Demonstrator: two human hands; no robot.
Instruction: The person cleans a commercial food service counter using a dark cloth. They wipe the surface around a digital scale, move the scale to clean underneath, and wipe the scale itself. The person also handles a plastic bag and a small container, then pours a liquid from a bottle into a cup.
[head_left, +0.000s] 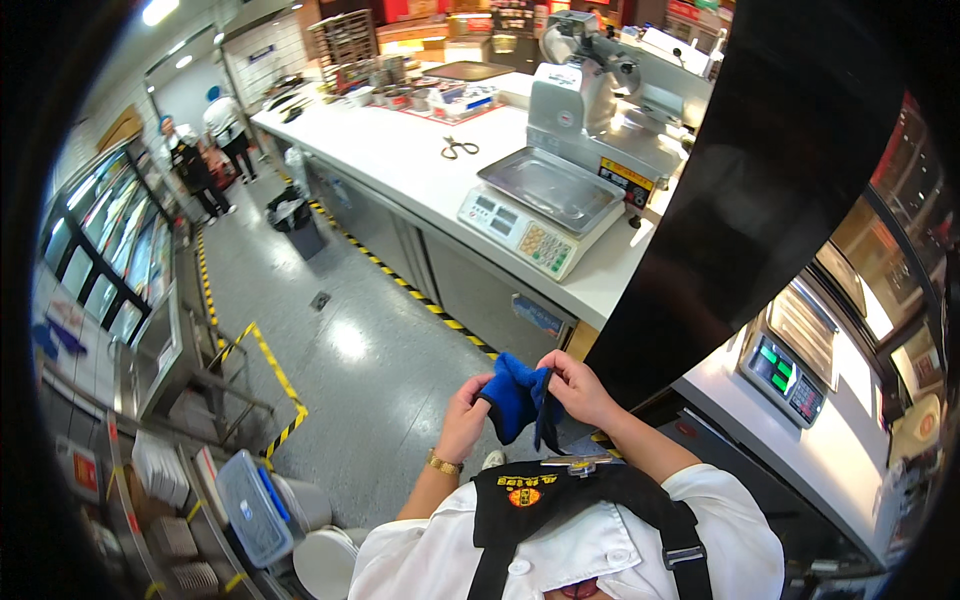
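Between my two hands, in front of the black apron, a blue cloth (513, 401) with dark edging hangs gathered in folds. My left hand (466, 417) pinches its left edge between thumb and fingers. On the other side, my right hand (576, 388) grips the upper right part, where a dark strip dangles down. A gold watch (445, 462) circles my left wrist. Beyond the cloth stands a long white counter (397, 176). On it rest a price-computing scale (541, 214) with a metal pan, a pair of scissors (459, 148) and a metal slicing machine (592, 112).
A black pillar (720, 202) rises at the right, beside a second scale (787, 375) with a lit display. A trash bin (296, 221) stands on the grey floor near two people (202, 150). At lower left are shelves and a lidded plastic box (253, 510).
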